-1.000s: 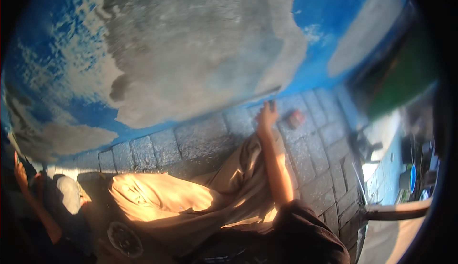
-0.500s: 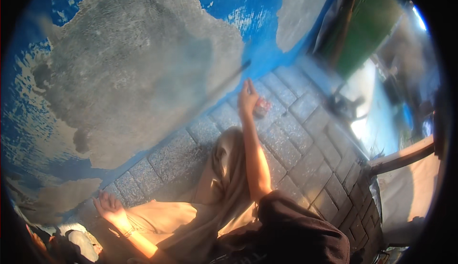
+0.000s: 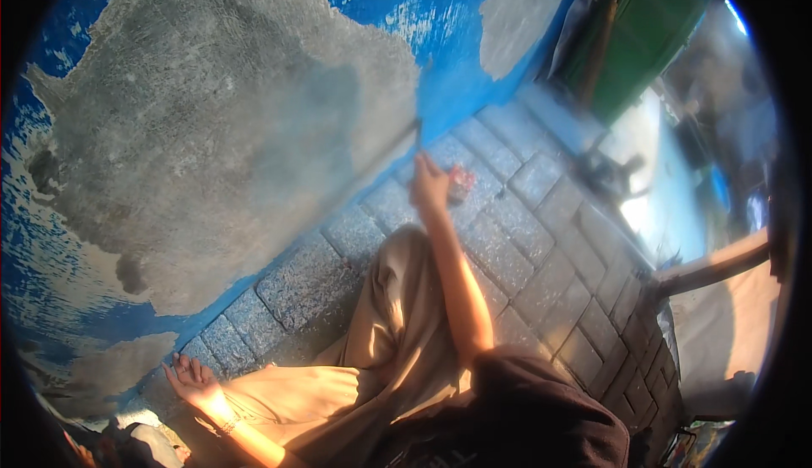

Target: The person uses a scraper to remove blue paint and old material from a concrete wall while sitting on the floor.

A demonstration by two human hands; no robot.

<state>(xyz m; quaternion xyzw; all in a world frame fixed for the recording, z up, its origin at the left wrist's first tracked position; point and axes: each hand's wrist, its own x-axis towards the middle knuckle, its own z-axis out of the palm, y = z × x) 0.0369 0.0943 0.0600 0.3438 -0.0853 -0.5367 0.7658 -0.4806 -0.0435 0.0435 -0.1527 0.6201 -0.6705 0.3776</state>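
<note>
A blue-painted wall (image 3: 461,87) with a large bare grey patch (image 3: 211,112) fills the upper left of the frame; it meets a floor of grey, brick-shaped paving blocks (image 3: 524,222) along an edge slanting from the lower left to the upper right. A green panel (image 3: 647,41) leans across the upper right. The right hand (image 3: 430,185), the nearer of the two to this stretch of wall, is a little above the centre of the frame, its fingers closed in what looks like a pinch on a short, thin, dark, stick-like object (image 3: 419,135). That object juts from the fingertips toward the top of the frame, its long axis nearly upright there and aimed at the wall's foot; blur hides its exact kind, and I cannot tell whether its tip touches the paint. Just right of this hand, on the paving, stands a small red-and-clear container (image 3: 460,182), its contents too blurred to make out. The left hand (image 3: 200,386) is well apart at the lower left, beside the person's tan cloth trousers (image 3: 393,299), palm up with fingers loosely curled and nothing visible in it; a thin bracelet (image 3: 227,423) circles its wrist.
</note>
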